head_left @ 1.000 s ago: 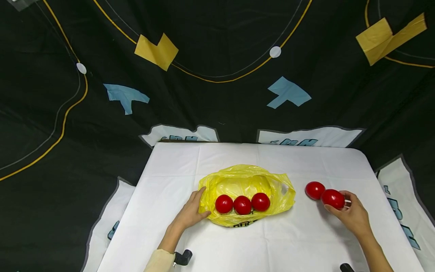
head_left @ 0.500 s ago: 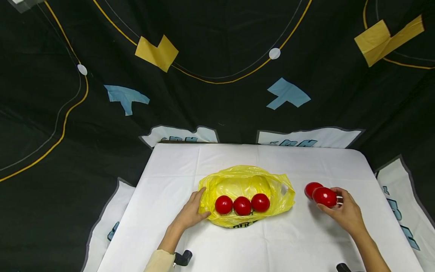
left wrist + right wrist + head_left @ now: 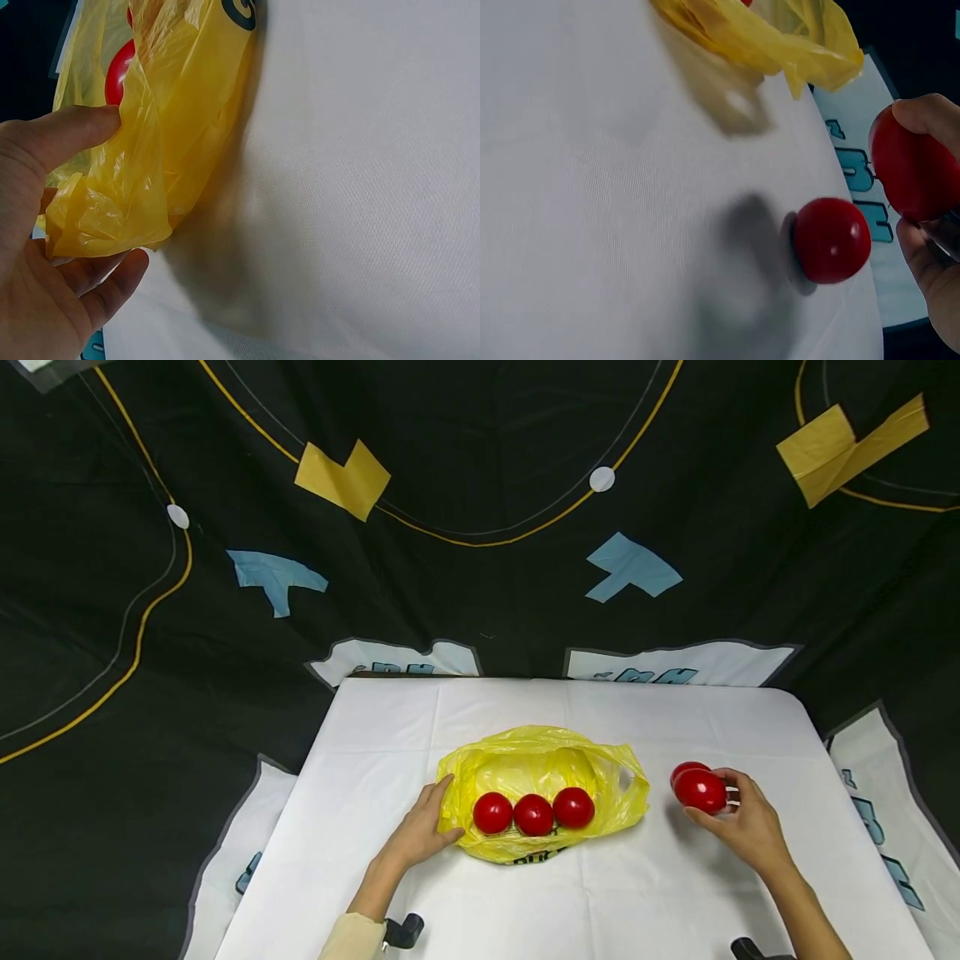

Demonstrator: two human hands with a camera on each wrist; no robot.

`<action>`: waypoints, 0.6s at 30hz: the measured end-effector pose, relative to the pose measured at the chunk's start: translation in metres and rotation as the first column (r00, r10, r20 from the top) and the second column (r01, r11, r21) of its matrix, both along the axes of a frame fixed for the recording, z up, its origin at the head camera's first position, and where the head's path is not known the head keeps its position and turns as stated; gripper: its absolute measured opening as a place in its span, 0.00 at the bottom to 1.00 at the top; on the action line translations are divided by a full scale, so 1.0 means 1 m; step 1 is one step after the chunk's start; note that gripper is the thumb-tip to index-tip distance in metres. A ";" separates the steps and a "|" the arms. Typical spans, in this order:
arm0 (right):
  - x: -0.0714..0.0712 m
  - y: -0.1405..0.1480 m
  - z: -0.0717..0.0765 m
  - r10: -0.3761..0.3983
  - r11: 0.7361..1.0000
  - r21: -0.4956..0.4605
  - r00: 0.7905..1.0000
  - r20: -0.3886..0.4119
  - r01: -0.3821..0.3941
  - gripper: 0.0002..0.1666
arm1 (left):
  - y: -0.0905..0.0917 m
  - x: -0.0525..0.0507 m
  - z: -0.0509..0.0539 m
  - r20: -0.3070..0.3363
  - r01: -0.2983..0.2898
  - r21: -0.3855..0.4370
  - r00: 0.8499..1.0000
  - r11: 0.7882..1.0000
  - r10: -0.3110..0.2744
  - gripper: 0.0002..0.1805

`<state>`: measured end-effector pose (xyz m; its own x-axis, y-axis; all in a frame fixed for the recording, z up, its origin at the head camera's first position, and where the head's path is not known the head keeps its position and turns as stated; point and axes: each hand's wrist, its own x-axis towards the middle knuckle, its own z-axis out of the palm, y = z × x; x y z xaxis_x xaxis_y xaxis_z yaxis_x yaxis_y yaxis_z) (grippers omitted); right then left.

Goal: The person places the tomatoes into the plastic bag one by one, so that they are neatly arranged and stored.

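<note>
A yellow plastic bag (image 3: pixel 525 752) lies with its mouth spread on the white table, three glossy red balls (image 3: pixel 533 815) in a row inside it. My left hand (image 3: pixel 420 827) holds the bag's left end; in the left wrist view the thumb (image 3: pixel 79 131) lies on one side of the plastic and the fingers on the other. Right of the bag, my right hand (image 3: pixel 746 822) grips another smooth red ball (image 3: pixel 700 791) between thumb and fingers, raised off the cloth. Below and behind it, a loose red ball (image 3: pixel 832 240) rests on the table, partly hidden in the head view.
White cloth covers the table (image 3: pixel 600 902). Black fabric (image 3: pixel 480 602) with yellow and blue tape shapes hangs behind it. White panels with blue lettering show along the table's sides and back. A black wrist mount (image 3: pixel 405 931) sits by the left forearm.
My right hand has carried its red ball leftward, so it now covers more of the loose ball behind. The left hand and the bag have stayed in place.
</note>
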<state>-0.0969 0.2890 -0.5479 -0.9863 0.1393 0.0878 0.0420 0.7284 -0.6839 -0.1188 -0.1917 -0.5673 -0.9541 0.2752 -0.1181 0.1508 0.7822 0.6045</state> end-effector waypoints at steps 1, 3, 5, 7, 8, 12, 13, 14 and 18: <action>-0.001 -0.002 0.000 0.009 1.000 -0.002 1.000 -0.012 -0.009 0.47 | 0.000 0.000 0.000 0.000 0.000 -0.001 1.000 1.000 0.000 0.50; -0.003 -0.006 0.001 0.026 1.000 -0.005 0.999 -0.033 -0.026 0.47 | 0.000 0.000 0.000 -0.002 0.000 -0.003 1.000 1.000 0.000 0.50; -0.006 -0.011 0.001 0.039 0.999 -0.003 0.998 -0.047 -0.039 0.47 | 0.000 0.000 -0.001 -0.003 -0.001 -0.006 1.000 1.000 0.001 0.50; -0.009 -0.017 0.002 0.049 0.999 0.001 0.997 -0.055 -0.049 0.46 | 0.000 0.000 -0.001 -0.003 -0.002 -0.007 1.000 1.000 0.002 0.50; -0.010 -0.020 0.003 0.054 0.999 0.005 0.997 -0.054 -0.054 0.46 | 0.000 0.000 -0.001 -0.004 -0.002 -0.008 1.000 1.000 0.002 0.50; -0.015 -0.033 0.006 0.083 0.997 0.006 0.995 -0.060 -0.083 0.45 | 0.000 0.000 -0.002 -0.004 -0.003 -0.008 1.000 1.000 0.003 0.50; -0.016 -0.037 0.007 0.092 0.996 0.010 0.994 -0.064 -0.092 0.45 | 0.000 0.000 -0.002 -0.005 -0.002 -0.008 1.000 1.000 0.002 0.50; -0.017 -0.040 0.007 0.101 0.995 0.011 0.992 -0.069 -0.101 0.45 | 0.000 0.000 -0.002 -0.005 -0.001 -0.008 1.000 1.000 0.001 0.50; -0.022 -0.054 0.009 0.140 0.990 0.009 0.985 -0.098 -0.140 0.44 | 0.000 0.000 -0.002 -0.008 0.000 -0.005 1.000 1.000 0.000 0.50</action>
<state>-0.1187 0.2350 -0.5393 -0.9826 0.0003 0.1855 -0.1278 0.7237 -0.6781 -0.1184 -0.1922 -0.5691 -0.9550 0.2747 -0.1115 0.1558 0.7849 0.5997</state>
